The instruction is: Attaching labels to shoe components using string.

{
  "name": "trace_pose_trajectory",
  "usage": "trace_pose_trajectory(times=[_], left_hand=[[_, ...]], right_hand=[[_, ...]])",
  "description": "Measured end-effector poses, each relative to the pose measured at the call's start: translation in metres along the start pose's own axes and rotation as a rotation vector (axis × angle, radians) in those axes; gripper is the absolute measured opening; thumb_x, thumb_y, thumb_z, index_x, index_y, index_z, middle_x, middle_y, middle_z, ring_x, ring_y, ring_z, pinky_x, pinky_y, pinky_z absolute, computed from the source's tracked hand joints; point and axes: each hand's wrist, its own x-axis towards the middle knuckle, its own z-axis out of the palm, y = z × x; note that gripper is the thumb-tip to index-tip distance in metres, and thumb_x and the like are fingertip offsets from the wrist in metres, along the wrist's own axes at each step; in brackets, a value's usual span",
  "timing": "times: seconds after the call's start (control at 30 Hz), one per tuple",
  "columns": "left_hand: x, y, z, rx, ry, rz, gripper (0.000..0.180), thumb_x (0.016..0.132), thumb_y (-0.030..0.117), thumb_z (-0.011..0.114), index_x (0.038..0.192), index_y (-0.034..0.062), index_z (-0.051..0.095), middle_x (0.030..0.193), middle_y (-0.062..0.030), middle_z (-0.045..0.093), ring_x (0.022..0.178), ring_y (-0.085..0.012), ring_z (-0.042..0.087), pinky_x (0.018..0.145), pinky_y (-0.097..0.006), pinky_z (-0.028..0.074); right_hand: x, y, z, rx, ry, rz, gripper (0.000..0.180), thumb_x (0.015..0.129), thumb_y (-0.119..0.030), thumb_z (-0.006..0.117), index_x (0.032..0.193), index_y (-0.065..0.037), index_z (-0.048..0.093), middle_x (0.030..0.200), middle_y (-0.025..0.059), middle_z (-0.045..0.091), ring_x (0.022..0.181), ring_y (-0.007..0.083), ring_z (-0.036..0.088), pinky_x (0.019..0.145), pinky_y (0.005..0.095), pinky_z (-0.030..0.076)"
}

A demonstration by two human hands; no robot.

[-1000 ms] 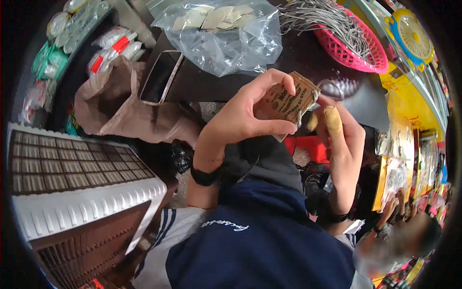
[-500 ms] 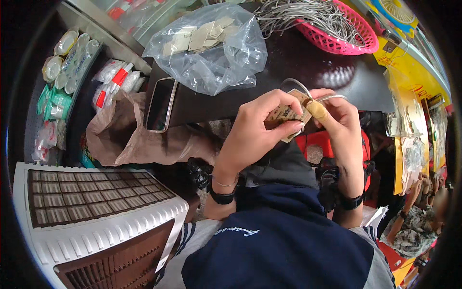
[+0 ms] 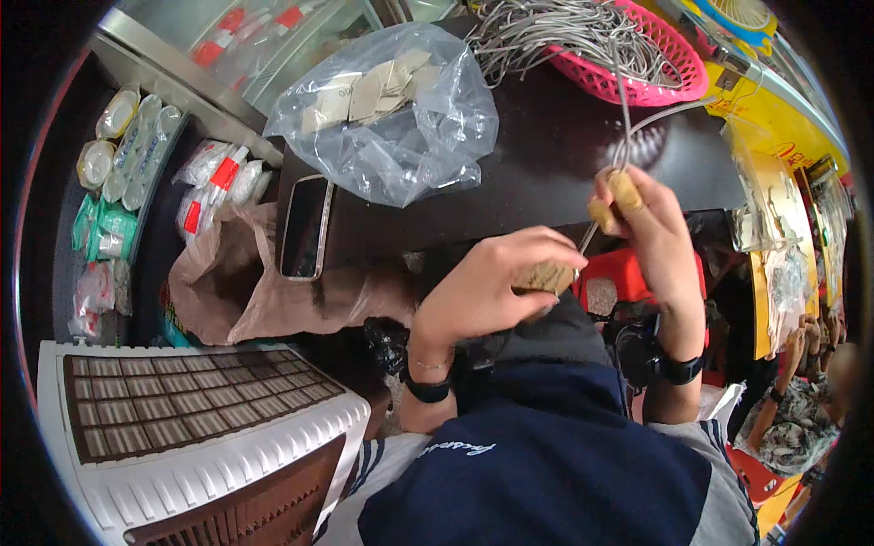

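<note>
My left hand (image 3: pixel 478 282) is closed around a small stack of tan cardboard tags (image 3: pixel 548 276) above my lap. Up and to the right, my right hand (image 3: pixel 655 227) pinches a thin grey cord (image 3: pixel 625 114), with yellowish coverings on the thumb and a fingertip. A taut length of cord runs between the tags and the right fingers, while loose ends rise above that hand over the dark table (image 3: pixel 546 136). How the cord meets the tags is partly hidden by my left fingers.
A clear plastic bag (image 3: pixel 428 136) with loose cardboard tags (image 3: pixel 387 86) lies on the table. Behind it, a pink basket (image 3: pixel 678 91) overflows with grey cords (image 3: pixel 528 41). A phone (image 3: pixel 305 227) rests at the table's left edge, above a brown bag (image 3: pixel 319 305). A white air cooler (image 3: pixel 209 446) stands lower left.
My hands have come apart: the right has drawn the cord up and away, and the left has lowered slightly with the tags. The cord now stretches between them.
</note>
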Motion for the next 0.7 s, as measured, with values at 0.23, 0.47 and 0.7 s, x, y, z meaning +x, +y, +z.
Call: trace_pose_trajectory(times=[0.23,0.47,0.7], left_hand=[[0.004,-0.012,0.012,-0.063,0.153,-0.038,0.011,0.071,-0.002,0.072,0.081,0.0,0.069,0.081,-0.0087,0.066,0.072,-0.0159,0.064,0.066,-0.025,0.049],[0.001,-0.023,0.01,0.001,-0.041,-0.115,0.015,0.072,0.001,0.07,0.087,0.0011,0.07,0.083,-0.0094,0.067,0.072,-0.0181,0.064,0.065,-0.026,0.048],[0.003,-0.012,0.01,-0.189,0.194,-0.126,0.014,0.072,-0.005,0.069,0.085,-0.0003,0.07,0.086,-0.0073,0.067,0.076,-0.0123,0.063,0.064,-0.023,0.048]], right_hand=[[0.009,0.0,0.006,0.004,0.08,-0.127,0.025,0.099,-0.022,0.043,0.091,-0.002,0.054,0.078,-0.0008,0.05,0.07,0.0055,0.041,0.064,0.0192,0.034],[0.022,-0.009,-0.019,0.097,0.213,-0.227,0.024,0.098,-0.019,0.043,0.098,0.001,0.056,0.081,0.0003,0.051,0.072,0.0069,0.044,0.068,0.0192,0.036],[0.013,-0.008,-0.011,0.002,0.121,-0.223,0.04,0.091,-0.018,0.057,0.122,0.005,0.05,0.114,0.0072,0.058,0.083,0.0093,0.052,0.071,0.024,0.043]])
